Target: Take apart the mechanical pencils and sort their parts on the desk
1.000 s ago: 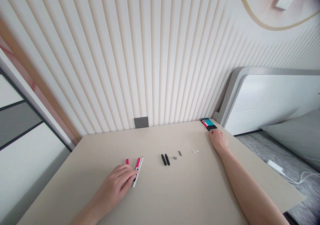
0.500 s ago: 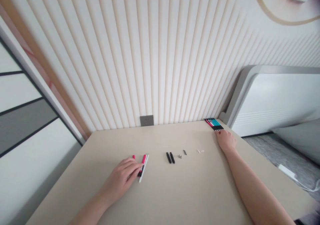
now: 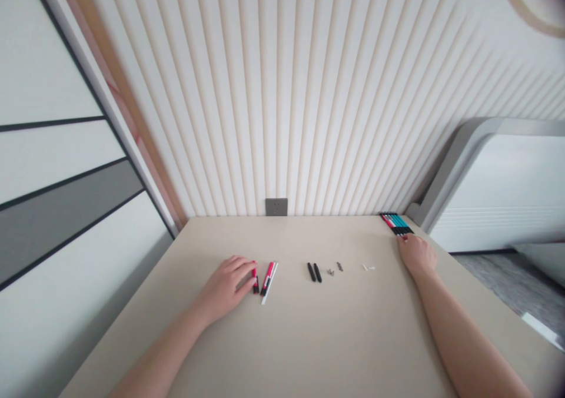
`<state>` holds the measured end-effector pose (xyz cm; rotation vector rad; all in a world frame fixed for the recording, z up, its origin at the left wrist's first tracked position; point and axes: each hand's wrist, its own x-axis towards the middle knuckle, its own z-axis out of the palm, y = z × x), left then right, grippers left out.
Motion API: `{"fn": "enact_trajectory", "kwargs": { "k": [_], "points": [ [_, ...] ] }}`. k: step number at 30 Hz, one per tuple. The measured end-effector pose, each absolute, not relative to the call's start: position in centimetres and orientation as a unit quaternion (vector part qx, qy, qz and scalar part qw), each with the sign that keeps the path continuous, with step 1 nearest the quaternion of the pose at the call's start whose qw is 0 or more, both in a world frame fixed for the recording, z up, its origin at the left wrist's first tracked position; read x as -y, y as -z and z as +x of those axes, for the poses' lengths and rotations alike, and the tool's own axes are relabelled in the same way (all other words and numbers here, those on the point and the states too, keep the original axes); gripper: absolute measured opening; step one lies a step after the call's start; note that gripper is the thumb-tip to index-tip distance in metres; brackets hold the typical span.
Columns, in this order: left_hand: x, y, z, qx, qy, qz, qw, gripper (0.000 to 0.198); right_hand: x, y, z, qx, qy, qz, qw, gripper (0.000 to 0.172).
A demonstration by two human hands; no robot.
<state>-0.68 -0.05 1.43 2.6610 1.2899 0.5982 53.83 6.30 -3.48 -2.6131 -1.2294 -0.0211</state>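
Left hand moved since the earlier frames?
Yes, the left hand has drawn leftward: its fingers earlier reached over to the white strip, and now they stop short, left of it.

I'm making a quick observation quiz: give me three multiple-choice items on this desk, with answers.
1. What lies nearest the left hand? A small metal pieces; B pink pen parts; C the wall socket plate.
2. How many black pen parts lie side by side mid-desk? A one; B three; C two.
3. How does the pen row by the right hand lie? A flat, side by side; B upright in a cup; C scattered.

1 B: the fingertips are right beside them.
2 C: a pair shows.
3 A: the pens lie parallel.
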Motion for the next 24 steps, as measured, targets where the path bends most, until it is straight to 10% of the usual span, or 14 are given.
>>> {"fn": "enact_trajectory", "kwargs": {
  "k": [11,24],
  "points": [
    [-0.2,-1.0,-2.2,-0.433,-0.149,0.887,0.062,0.067,-6.1,3.1,53.7,0.427,0.014,-0.893,0.140,0.045],
    [0.3,-0.6,-1.3,-0.427,-0.168,0.886,0.070,0.064,-3.3,-1.2,41.3,0.686,0.152,-0.650,0.289,0.031]
  ]
}}
